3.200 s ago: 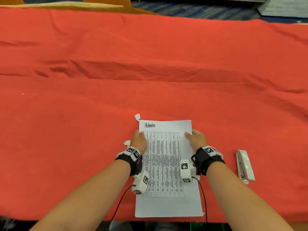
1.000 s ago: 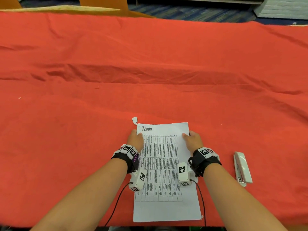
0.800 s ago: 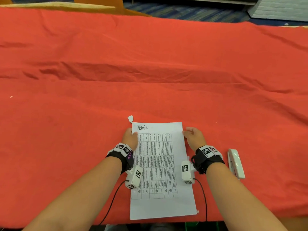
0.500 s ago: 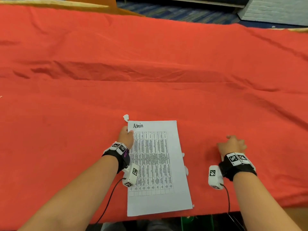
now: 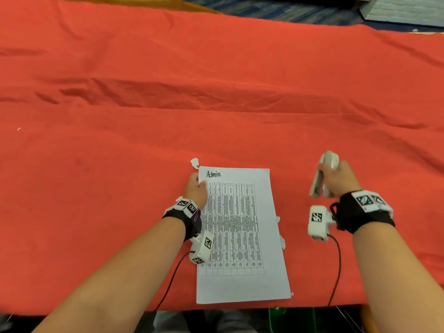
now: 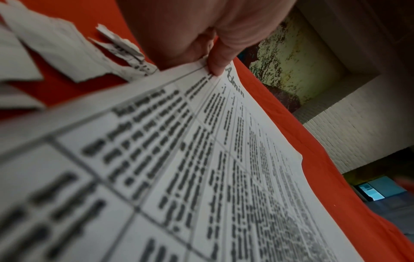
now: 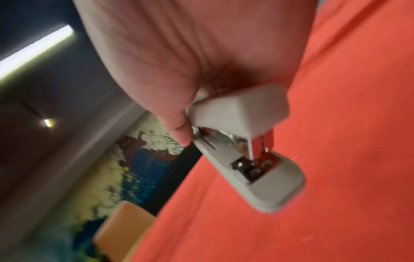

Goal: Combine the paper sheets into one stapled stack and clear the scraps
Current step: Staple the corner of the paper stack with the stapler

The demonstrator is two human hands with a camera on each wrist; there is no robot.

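Left hand (image 5: pixel 197 189) fingers pinching paper stack (image 5: pixel 240 236) at its left edge, right hand (image 5: pixel 338 179) fingers curled round lifted stapler (image 5: pixel 323 176).

Counter cover: we see a creased red cloth (image 5: pixel 216 92) spread across the whole counter.
Floor: we see blue patterned carpet (image 5: pixel 276 8) beyond the far edge.
Far right: we make out a white brick-textured block (image 5: pixel 408 8).
Light: we see one bright strip light (image 7: pixel 36 51) overhead, in the right wrist view.
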